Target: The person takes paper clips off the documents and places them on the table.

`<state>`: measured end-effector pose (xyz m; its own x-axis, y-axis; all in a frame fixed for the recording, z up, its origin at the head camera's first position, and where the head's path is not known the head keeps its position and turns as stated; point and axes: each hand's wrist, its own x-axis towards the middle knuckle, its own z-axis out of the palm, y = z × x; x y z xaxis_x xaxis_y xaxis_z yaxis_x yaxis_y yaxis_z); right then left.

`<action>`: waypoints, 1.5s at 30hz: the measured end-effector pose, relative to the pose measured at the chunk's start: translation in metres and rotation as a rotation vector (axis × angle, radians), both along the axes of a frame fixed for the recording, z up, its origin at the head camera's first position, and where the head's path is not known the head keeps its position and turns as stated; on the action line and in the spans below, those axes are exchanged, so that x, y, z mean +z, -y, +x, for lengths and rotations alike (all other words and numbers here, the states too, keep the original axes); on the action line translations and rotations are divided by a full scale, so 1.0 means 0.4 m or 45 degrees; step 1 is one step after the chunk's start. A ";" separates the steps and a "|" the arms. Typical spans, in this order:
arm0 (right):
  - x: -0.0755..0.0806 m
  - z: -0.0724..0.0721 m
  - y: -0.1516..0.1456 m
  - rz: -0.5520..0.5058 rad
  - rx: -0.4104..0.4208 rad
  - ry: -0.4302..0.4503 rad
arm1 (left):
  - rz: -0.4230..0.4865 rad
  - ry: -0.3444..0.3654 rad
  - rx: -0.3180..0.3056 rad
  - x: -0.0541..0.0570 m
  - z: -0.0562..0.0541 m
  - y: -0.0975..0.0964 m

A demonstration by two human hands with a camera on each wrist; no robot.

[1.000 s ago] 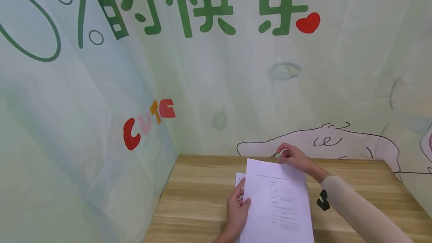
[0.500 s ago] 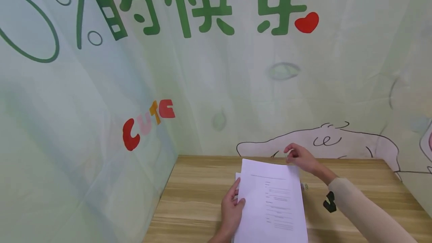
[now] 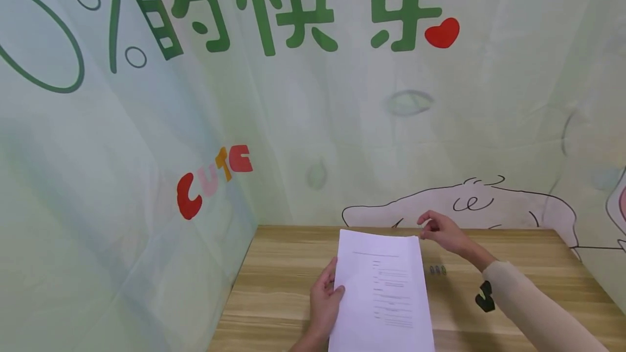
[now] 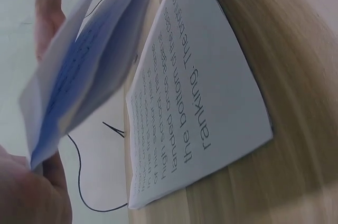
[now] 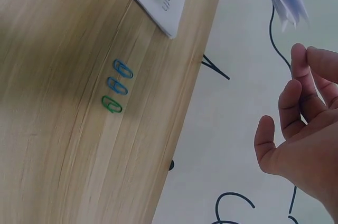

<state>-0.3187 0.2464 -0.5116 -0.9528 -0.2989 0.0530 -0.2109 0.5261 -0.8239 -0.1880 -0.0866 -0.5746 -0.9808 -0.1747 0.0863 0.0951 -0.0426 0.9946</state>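
Note:
My left hand (image 3: 325, 303) grips a small sheaf of printed paper (image 3: 379, 292) by its left edge, thumb on the front. In the left wrist view the sheaf (image 4: 90, 60) is tilted up, its sheets fanned apart, above another stack of printed paper (image 4: 200, 86) on the table. Near the sheaf's top right corner is my right hand (image 3: 442, 232), raised, fingers curled, with thumb and index fingertips together. In the right wrist view that hand (image 5: 309, 123) is just beside the sheaf; I cannot tell whether something small is pinched there.
Two blue paper clips (image 5: 117, 85) and a green paper clip (image 5: 111, 104) lie in a row on the wooden table (image 3: 279, 281), right of the sheaf. A printed fabric backdrop (image 3: 303, 124) rises behind the table and on its left side.
My left hand has carried the sheaf to the left. My right hand has moved right, from over its top edge to beside its corner, and the paper clips have come into view.

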 end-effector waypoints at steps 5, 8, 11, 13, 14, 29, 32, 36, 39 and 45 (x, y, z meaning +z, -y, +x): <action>0.000 0.007 -0.012 0.007 -0.013 0.011 | -0.010 -0.029 0.005 0.001 -0.006 0.024; -0.004 0.010 -0.017 0.018 -0.023 0.027 | -0.001 -0.021 0.005 0.000 -0.009 0.034; -0.010 0.014 -0.023 0.013 -0.017 0.020 | -0.008 -0.001 0.014 -0.002 -0.012 0.040; -0.015 0.014 -0.028 0.012 -0.022 0.014 | -0.013 0.007 0.022 -0.001 -0.014 0.044; -0.016 0.015 -0.032 0.010 -0.018 0.008 | -0.019 0.009 0.031 -0.002 -0.016 0.046; -0.032 0.027 -0.068 0.010 -0.033 0.090 | -0.048 -0.006 0.121 0.013 -0.016 0.083; -0.034 0.030 -0.074 0.011 -0.040 0.096 | -0.066 0.002 0.125 0.015 -0.017 0.092; -0.038 0.032 -0.082 0.015 -0.047 0.113 | -0.091 0.023 0.144 0.015 -0.016 0.101; -0.043 0.036 -0.091 0.022 -0.054 0.113 | -0.087 0.032 0.147 0.015 -0.015 0.105; -0.062 0.039 -0.115 0.037 -0.081 0.097 | -0.084 0.037 0.150 0.012 -0.014 0.111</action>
